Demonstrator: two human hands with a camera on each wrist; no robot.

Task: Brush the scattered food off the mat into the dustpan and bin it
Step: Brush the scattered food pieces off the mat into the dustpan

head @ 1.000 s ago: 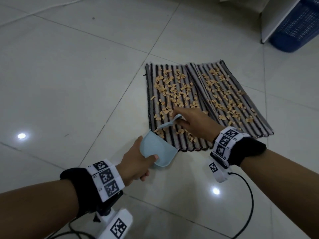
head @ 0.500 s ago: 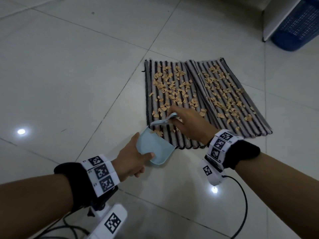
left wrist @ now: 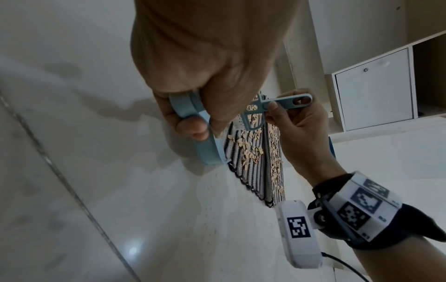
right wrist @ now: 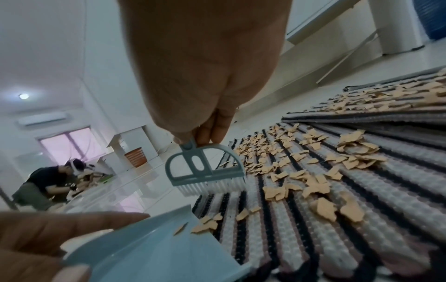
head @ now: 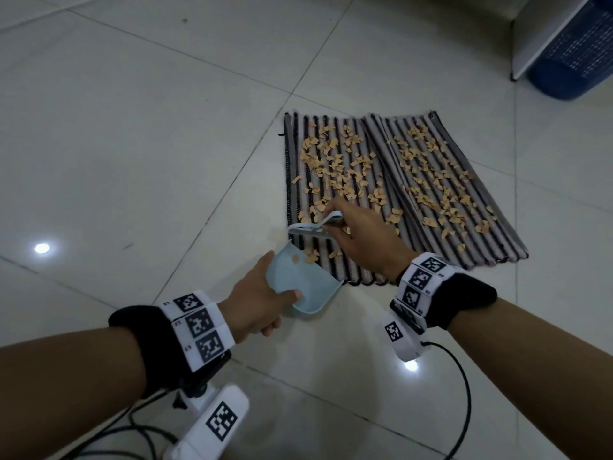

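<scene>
Whereas half a second ago the pan held no visible food, a few tan flakes now lie just inside the lip of the dustpan (head: 298,280), so the first stroke has delivered its load. The left hand (head: 255,303) grips the dustpan by its rear edge, thumb inside, with the lip set on the near corner of the mat (head: 351,263). The right hand (head: 361,237) pinches the handle of the brush (right wrist: 205,171); the bristles stand on the mat just beyond the dustpan lip.

Judged from this, the task is at an early stage: most of the food flakes (head: 345,174) remain spread beyond the right hand, across both halves of the mat, and repeated strokes will be needed before binning.

The mat lies on a pale tiled floor (head: 132,144). A blue basket (head: 577,51), well beyond the right hand, stands beside a white cabinet. Cables trail behind both wrists.
</scene>
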